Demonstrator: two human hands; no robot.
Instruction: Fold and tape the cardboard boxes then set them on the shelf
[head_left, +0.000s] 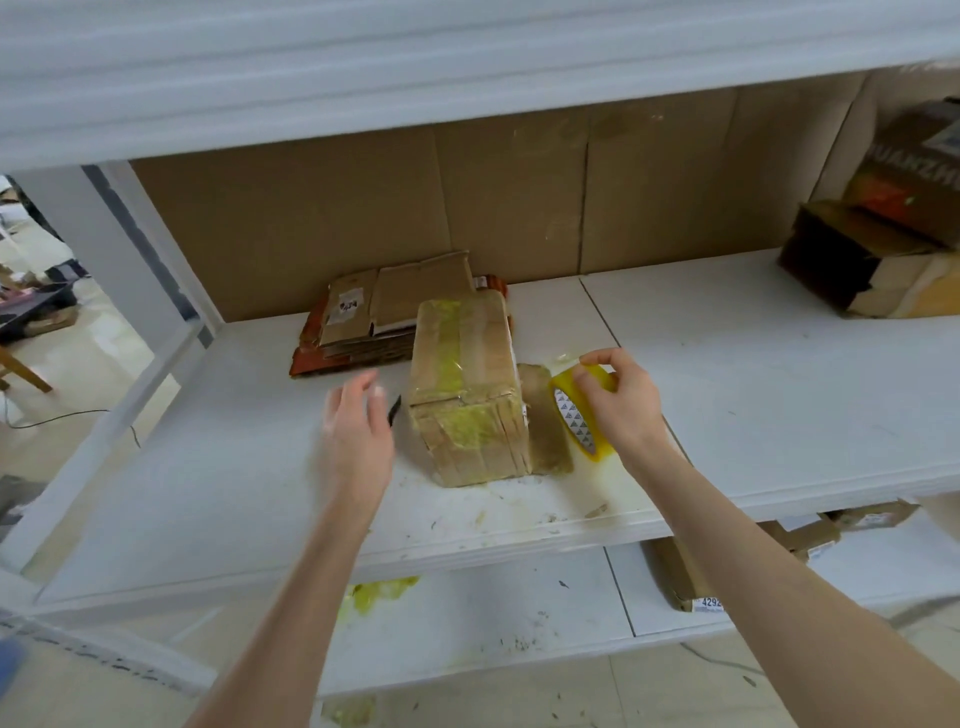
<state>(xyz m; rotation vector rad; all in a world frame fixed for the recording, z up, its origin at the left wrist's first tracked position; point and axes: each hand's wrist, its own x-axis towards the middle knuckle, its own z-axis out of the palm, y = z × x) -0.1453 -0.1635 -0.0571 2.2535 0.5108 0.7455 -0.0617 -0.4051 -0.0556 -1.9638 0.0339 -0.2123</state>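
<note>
**Taping step in hand, with one side left to close**

You were in the taping step. The cardboard box (467, 395) lay on the white shelf (753, 374) at the centre of the frame. Its top and near end were already banded with yellowish tape.

Your right hand (626, 400), just right of the box, gripped the tape roll (574, 415), with the fingers (605, 364) curled over its rim. Your left hand (358, 421) hovered left of the box, its fingers relaxed and holding nothing. It was close to a small black tool (396, 410) lying beside the box, and I could not tell whether you touched it.

A brown cardboard piece (543, 421), seemingly a loose flap, lay flat between the box and the roll. To my eye, the next move called for steadying the box with your free hand, folding that flap up and running tape across it.

A stack of flattened cardboard (374, 317) lay behind the box, up and left of centre, so more boxes likely remained to fold.
</note>
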